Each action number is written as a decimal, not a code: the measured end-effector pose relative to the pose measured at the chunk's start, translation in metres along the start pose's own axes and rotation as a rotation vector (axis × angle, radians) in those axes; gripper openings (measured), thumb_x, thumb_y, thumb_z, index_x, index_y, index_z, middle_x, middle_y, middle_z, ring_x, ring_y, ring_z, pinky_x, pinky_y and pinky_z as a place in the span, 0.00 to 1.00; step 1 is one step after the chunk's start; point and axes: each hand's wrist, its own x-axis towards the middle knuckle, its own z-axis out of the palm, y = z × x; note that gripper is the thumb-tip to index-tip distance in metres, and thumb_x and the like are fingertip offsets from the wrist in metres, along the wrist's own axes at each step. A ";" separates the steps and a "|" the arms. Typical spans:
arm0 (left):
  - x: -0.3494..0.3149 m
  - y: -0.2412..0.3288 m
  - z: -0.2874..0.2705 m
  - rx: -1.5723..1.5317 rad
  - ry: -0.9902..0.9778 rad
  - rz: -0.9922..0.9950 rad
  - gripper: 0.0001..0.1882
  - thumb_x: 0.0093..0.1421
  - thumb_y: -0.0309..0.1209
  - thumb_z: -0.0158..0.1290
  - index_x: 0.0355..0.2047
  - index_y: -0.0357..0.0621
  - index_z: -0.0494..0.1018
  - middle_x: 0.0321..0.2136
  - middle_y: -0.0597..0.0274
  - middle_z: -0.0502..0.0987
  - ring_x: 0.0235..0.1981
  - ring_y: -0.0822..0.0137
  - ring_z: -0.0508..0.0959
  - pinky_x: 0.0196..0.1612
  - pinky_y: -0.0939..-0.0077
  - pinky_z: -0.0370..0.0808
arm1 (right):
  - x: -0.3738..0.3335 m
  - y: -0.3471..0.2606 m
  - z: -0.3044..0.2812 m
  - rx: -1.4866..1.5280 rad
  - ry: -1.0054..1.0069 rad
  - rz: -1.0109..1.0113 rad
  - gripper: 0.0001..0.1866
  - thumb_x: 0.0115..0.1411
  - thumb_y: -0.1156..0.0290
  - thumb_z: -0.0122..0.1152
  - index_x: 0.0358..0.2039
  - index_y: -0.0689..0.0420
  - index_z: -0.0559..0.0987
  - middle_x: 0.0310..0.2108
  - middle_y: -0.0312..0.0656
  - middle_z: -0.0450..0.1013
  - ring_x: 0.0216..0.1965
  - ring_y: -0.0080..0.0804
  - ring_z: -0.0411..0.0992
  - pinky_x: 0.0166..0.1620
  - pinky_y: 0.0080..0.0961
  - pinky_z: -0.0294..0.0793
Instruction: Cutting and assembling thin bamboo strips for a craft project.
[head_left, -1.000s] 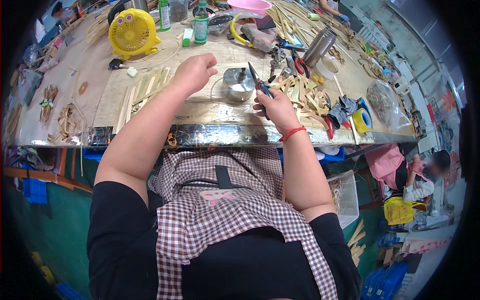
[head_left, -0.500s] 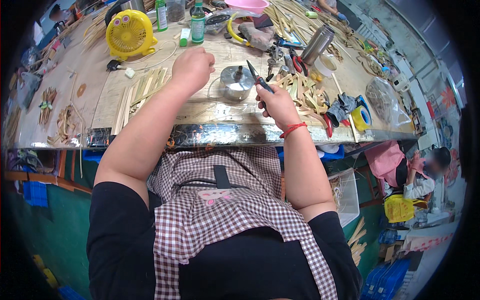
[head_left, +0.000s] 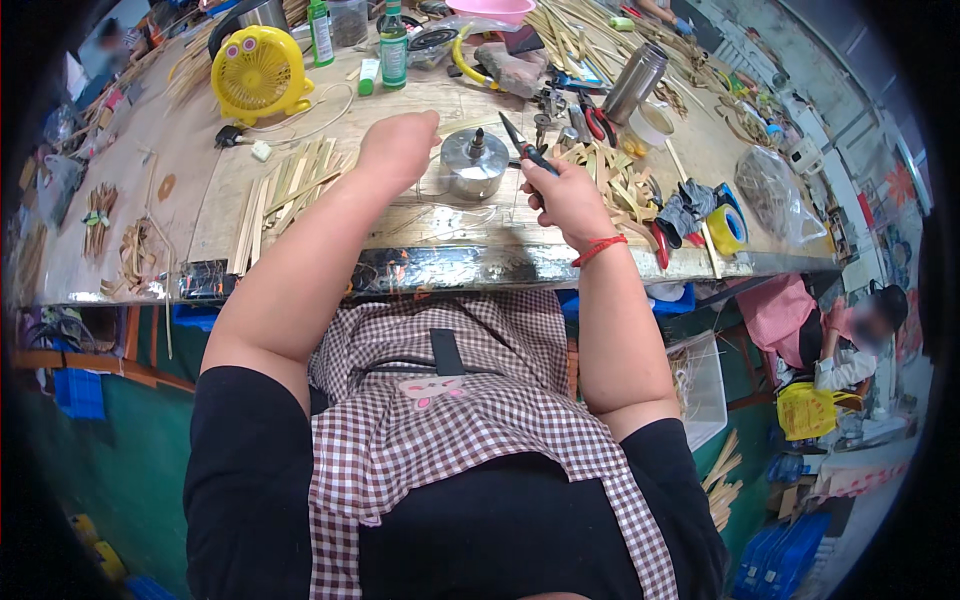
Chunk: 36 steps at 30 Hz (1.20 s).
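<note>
My right hand [head_left: 572, 198] is closed round the dark handle of a knife [head_left: 539, 160], its pointed blade slanting up and to the left. Just left of the knife stands a squat metal lamp [head_left: 474, 168] with a dark wick holder on top; I see no clear flame. On the lamp's other side my left hand [head_left: 398, 150] is raised with its fingers pinched. A thin pale bamboo strip [head_left: 464, 124] seems to run from its fingertips behind the lamp. Flat bamboo strips [head_left: 282, 195] lie beneath and left of my left forearm.
Short bamboo pieces [head_left: 622, 190] heap up right of my right hand, near red-handled pliers [head_left: 597, 125], a steel flask [head_left: 635, 85] and yellow tape [head_left: 727, 229]. A yellow fan [head_left: 258, 75] and green bottles [head_left: 393, 50] stand farther back. Other people work at the edges.
My left hand has moved slightly right and down toward the lamp, and the thin strip now shows behind it. My right hand with the knife has shifted slightly right.
</note>
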 end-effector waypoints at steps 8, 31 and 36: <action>0.010 -0.004 0.012 -0.089 -0.006 0.055 0.09 0.61 0.33 0.54 0.34 0.39 0.71 0.30 0.45 0.78 0.36 0.44 0.78 0.40 0.51 0.72 | 0.000 0.009 -0.006 0.351 -0.082 0.121 0.15 0.66 0.57 0.56 0.32 0.57 0.75 0.27 0.35 0.72 0.23 0.21 0.69 0.21 0.20 0.67; -0.016 -0.026 0.017 -0.241 -0.012 -0.103 0.11 0.59 0.37 0.57 0.34 0.41 0.74 0.31 0.47 0.79 0.37 0.46 0.77 0.40 0.53 0.72 | 0.013 0.016 0.006 0.087 -0.130 -0.005 0.16 0.66 0.58 0.55 0.31 0.59 0.73 0.31 0.40 0.74 0.27 0.24 0.72 0.25 0.22 0.72; -0.013 -0.018 0.011 -0.163 -0.009 -0.035 0.11 0.59 0.34 0.57 0.34 0.38 0.74 0.30 0.44 0.78 0.36 0.43 0.77 0.39 0.53 0.73 | 0.011 0.008 0.005 0.071 -0.129 -0.017 0.16 0.67 0.58 0.54 0.33 0.59 0.74 0.31 0.39 0.74 0.27 0.24 0.72 0.25 0.23 0.71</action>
